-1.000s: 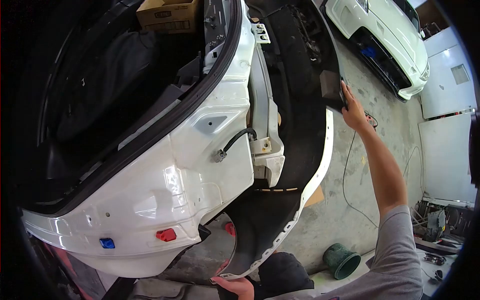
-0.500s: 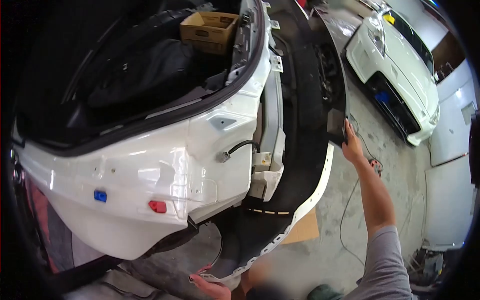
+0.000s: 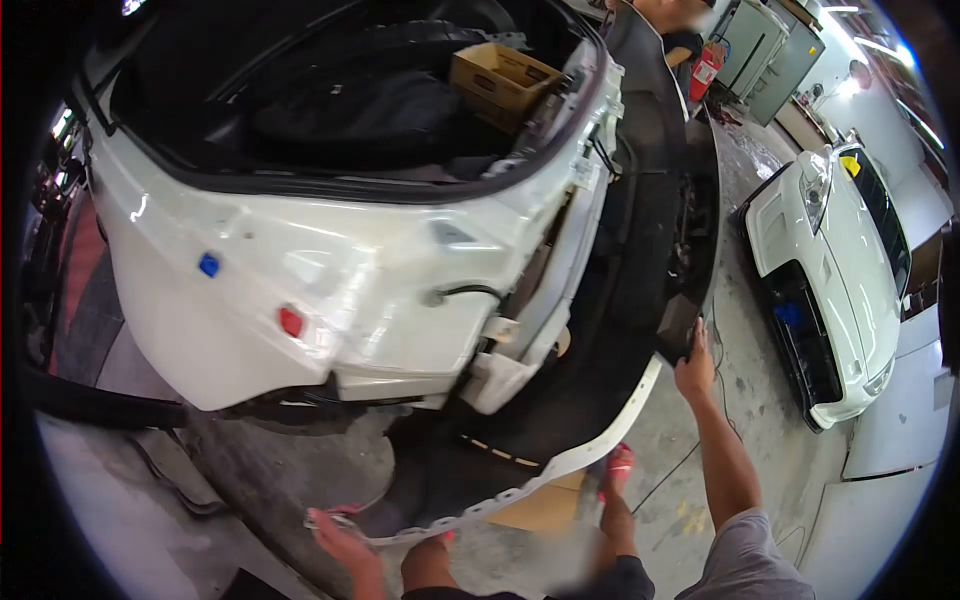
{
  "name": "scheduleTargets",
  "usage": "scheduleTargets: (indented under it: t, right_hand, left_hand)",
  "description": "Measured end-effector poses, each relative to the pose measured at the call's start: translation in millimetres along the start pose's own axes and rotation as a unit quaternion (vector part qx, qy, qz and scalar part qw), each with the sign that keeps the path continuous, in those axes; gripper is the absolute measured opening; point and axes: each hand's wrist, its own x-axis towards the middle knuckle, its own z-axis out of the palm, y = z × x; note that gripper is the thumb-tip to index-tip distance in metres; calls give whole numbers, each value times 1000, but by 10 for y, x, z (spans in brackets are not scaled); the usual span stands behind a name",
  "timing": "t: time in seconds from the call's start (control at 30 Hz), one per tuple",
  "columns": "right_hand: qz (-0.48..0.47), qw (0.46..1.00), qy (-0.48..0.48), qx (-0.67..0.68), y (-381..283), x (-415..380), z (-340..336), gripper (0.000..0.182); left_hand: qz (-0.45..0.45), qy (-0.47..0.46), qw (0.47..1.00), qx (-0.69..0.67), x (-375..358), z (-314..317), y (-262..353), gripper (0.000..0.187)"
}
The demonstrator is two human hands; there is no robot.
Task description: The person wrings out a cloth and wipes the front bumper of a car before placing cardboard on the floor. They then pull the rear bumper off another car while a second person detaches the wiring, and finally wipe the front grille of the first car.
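Note:
A large car bumper cover [image 3: 640, 300], black on its inner side, lies between my hands, its pale slotted upper edge curving towards me. At its near left corner, my left hand [image 3: 345, 540] is closed on the edge. My right hand [image 3: 697, 370] grips the outer rim, near a dark block-shaped part. Beside the cover stands the white car body [image 3: 300, 300], its rear end bare, with a pale bumper beam [image 3: 570, 260] and a loose black cable [image 3: 470, 291] showing. A gap separates most of the cover from the body.
Another person [image 3: 680, 20] is at the cover's far end. A white car [image 3: 830, 270] stands to the right. Cardboard [image 3: 540, 505] lies on the floor by my feet, and a cord [image 3: 665, 480] runs across it at right. A cardboard box [image 3: 500, 85] sits in the open rear.
The view has shifted, bringing the other person and my feet into sight. Both hands keep their hold on the bumper cover, whose near end now sits farther from the body.

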Motion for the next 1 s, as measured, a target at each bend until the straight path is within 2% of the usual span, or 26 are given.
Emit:
scheduleTargets:
  t: [0.03, 0.1, 0.17, 0.2, 0.3, 0.37, 0.43, 0.57, 0.63, 0.73, 0.77, 0.8, 0.83, 0.87, 0.9, 0.93, 0.97, 1.0]
  right_hand:
    - [-16, 1000, 20, -3, 12, -8, 10, 94]
    - [-89, 992, 25, 84, 159, 55, -60, 92]
    - [-172, 980, 72, 69, 222, 121, -142, 89]
    - [-54, 994, -4, 90, 126, 55, -315, 90]
    - [1, 994, -56, 92, 328, 216, -384, 92]
    - [-7, 993, -55, 101, 445, 301, -362, 93]
    - [-17, 993, -47, 105, 571, 360, -387, 94]
    - [-12, 993, -65, 102, 663, 404, -370, 95]
    - [-5, 992, -74, 100, 729, 392, -358, 95]
    - [-19, 991, -79, 108, 798, 445, -342, 95]
    - [-32, 992, -60, 109, 829, 445, -326, 95]
    - [-44, 992, -44, 114, 846, 410, -289, 95]
    - [-45, 991, -55, 116, 869, 406, -245, 95]
    - [-53, 992, -48, 106, 918, 396, -210, 97]
    - [-60, 993, -35, 98, 948, 405, -182, 100]
    - [-55, 991, -40, 111, 950, 400, -179, 99]
    - [-53, 991, -45, 116, 944, 402, -172, 99]
    - [-56, 991, -36, 117, 937, 397, -166, 98]
  left_hand:
    - [9, -4, 1000, 1, 16, -86, -6, 56]
    - [34, 15, 998, 50, -121, -126, 65, 57]
    - [28, 21, 999, 18, -328, -49, 301, 56]
    - [6, 19, 1000, -23, -481, 47, 483, 53]
    - [14, 47, 999, -11, -792, 71, 527, 50]
    - [17, 32, 999, -20, -958, 91, 582, 49]
    - [-5, 59, 998, -11, -1070, 172, 563, 48]
    - [20, 58, 998, -11, -1147, 75, 334, 48]
    - [1, 73, 997, -24, -1253, 87, 334, 48]
    - [-9, 56, 998, -38, -1397, 68, 355, 47]
    - [-29, 53, 997, -42, -1431, 32, 384, 45]
    - [-11, 35, 999, -24, -1443, -12, 396, 47]
    - [95, 4, 982, 164, -1438, -98, 493, 51]
    - [261, 140, 887, 354, -1489, -116, 495, 49]
    - [408, 260, 714, 506, -1504, -47, 443, 46]
    - [437, 193, 702, 528, -1724, 299, 648, 50]
    - [463, 127, 684, 549, -2040, 613, 828, 62]
    - [468, -17, 681, 563, -2361, 1085, 870, 61]
